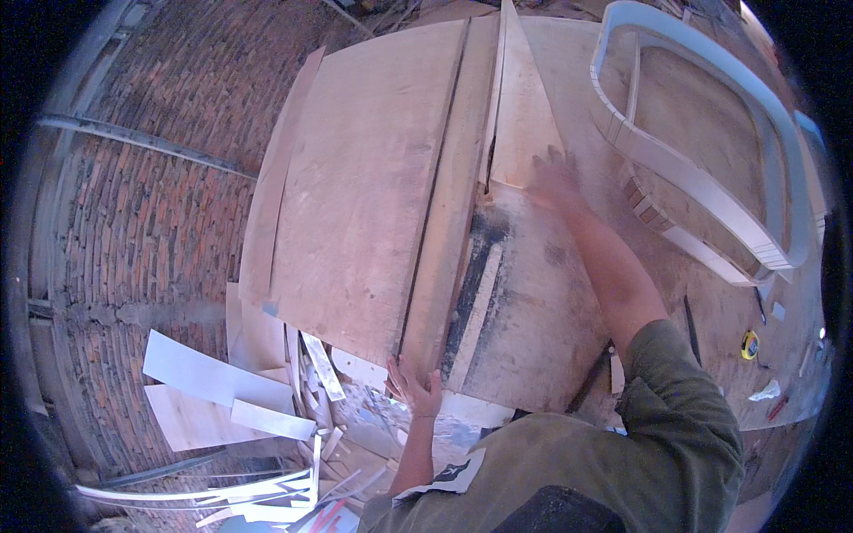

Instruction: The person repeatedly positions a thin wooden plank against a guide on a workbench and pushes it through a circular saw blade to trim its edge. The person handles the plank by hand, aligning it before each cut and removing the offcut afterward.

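Note:
A large plywood sheet (364,169) lies on the wooden worktable, and a long straight wooden bar (453,151) runs from near to far along it. At the bar's near end, my left hand (415,388) rests against it with thumb and fingers apart. Right of the bar lies a pale, narrow wedge-shaped board (522,115), pointed at its far end. My right hand (555,178) touches its near right corner, fingers spread and slightly blurred. Nearer to me is a dark-stained patch with a pale strip (478,306) set in the tabletop.
A curved, rounded wooden frame (675,173) stands at the right of the table. A yellow tape measure (750,345) lies near the right edge. Offcuts (218,377) are heaped at the lower left, beside a brick surface (151,222).

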### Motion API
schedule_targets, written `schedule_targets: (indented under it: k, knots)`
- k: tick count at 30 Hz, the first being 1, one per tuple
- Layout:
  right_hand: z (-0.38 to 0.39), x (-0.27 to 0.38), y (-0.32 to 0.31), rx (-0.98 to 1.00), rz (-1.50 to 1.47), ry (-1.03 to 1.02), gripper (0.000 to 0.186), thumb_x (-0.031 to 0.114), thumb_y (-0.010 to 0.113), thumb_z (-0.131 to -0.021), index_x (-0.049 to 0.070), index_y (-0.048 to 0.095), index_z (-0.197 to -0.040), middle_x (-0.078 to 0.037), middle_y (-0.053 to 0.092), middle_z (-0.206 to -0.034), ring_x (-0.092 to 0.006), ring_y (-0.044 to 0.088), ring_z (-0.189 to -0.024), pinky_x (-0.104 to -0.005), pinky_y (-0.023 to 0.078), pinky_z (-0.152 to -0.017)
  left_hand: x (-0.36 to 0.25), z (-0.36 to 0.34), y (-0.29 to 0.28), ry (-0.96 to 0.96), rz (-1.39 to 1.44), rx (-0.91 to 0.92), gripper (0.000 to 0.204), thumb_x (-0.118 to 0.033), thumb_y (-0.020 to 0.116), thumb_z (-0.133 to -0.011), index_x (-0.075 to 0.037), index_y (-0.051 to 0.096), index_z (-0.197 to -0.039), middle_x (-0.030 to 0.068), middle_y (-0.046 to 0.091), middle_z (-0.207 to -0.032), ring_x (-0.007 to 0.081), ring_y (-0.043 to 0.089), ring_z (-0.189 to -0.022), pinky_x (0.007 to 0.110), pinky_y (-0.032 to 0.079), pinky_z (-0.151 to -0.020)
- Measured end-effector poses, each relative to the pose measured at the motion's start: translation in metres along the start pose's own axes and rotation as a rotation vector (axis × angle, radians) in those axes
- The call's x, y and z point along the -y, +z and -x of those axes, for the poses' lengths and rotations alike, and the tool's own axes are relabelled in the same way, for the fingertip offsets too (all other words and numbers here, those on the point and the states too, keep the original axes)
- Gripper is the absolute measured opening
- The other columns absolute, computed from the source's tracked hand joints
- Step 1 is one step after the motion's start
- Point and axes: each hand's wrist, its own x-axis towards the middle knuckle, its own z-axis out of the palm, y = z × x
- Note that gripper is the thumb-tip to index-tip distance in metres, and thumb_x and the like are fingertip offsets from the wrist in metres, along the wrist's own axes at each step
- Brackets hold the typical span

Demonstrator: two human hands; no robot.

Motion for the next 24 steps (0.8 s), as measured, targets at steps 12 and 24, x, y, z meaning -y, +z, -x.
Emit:
schedule_targets:
  k: [12,24]
  knots:
    - [0.010,-0.031,-0.057,0.068,-0.031,0.143,0.100,0.044,0.094,-0.063,0.019,0.054,-0.151,-0.021,0.062,-0.139,-0.0453,0.055,-0.132,-0.0591,0.048,-0.108,-0.002,0.000,0.000,0.034,-0.080,0.035,0.084,-0.050,0.070,-0.091,-0.009,0.040,-0.158,0.0243,0.018,-0.170,0.0450,0.016,-0.158,0.073,0.007,-0.119]
    - [-0.031,-0.117,0.017,-0.043,-0.963,0.019,0.076,0.018,0.084,-0.079,0.009,0.054,-0.148,-0.022,0.067,-0.121,-0.0251,0.070,-0.101,-0.0399,0.058,-0.084,0.007,0.000,0.008,0.093,-0.058,0.002,0.081,-0.053,0.068,-0.093,-0.009,0.043,-0.156,0.0262,0.019,-0.169,0.0469,0.015,-0.158,0.074,0.006,-0.118]
